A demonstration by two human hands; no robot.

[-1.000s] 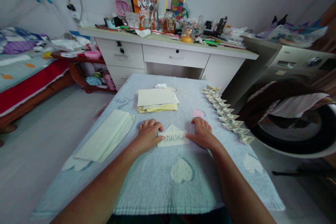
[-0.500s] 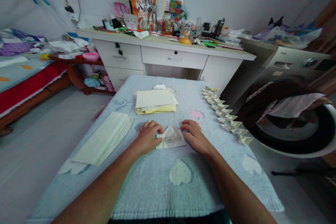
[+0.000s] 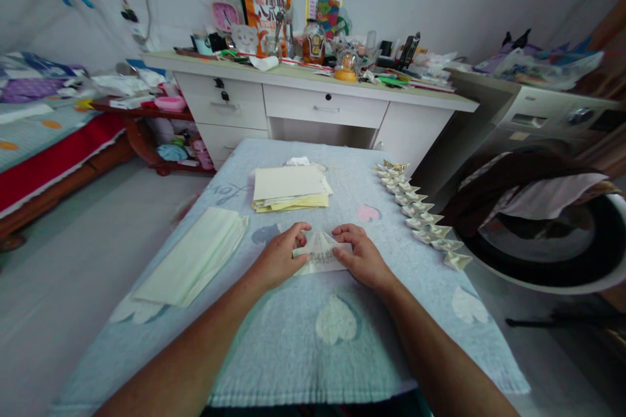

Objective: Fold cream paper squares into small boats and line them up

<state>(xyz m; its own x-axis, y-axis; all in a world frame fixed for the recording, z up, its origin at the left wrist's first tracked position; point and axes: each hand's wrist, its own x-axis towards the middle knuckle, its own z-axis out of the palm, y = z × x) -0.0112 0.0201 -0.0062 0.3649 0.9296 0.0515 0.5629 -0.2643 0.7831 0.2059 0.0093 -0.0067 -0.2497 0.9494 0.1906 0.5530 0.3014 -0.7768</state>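
The folded paper (image 3: 320, 249) is low in front of the person, at the middle of the cloth-covered table, its peak pointing away and a flat band with dark printed marks along the near side. From where I stand, the left hand (image 3: 281, 254) has one end, thumb on the near band and fingers curled toward the far side, while the right hand (image 3: 364, 259) has the other end in much the same way; the two hands are apart from each other, with the paper between them. I'd judge the step in hand to be working the band and its fold below the peak. The next move, I think, calls for both thumbs to press evenly, so the edges stay lined up and the thin paper doesn't tear or skew. Beyond the hands lies a stack of cream and yellow sheets (image 3: 288, 184), and to the left a pale paper pile (image 3: 195, 260) rests slantwise on the blue tablecloth (image 3: 274, 345). Along the right side runs a row of small folded shapes (image 3: 423, 216). Farther off stands a white desk (image 3: 323, 99) crowded with odds and ends, with a washing machine (image 3: 528, 101) to its right.
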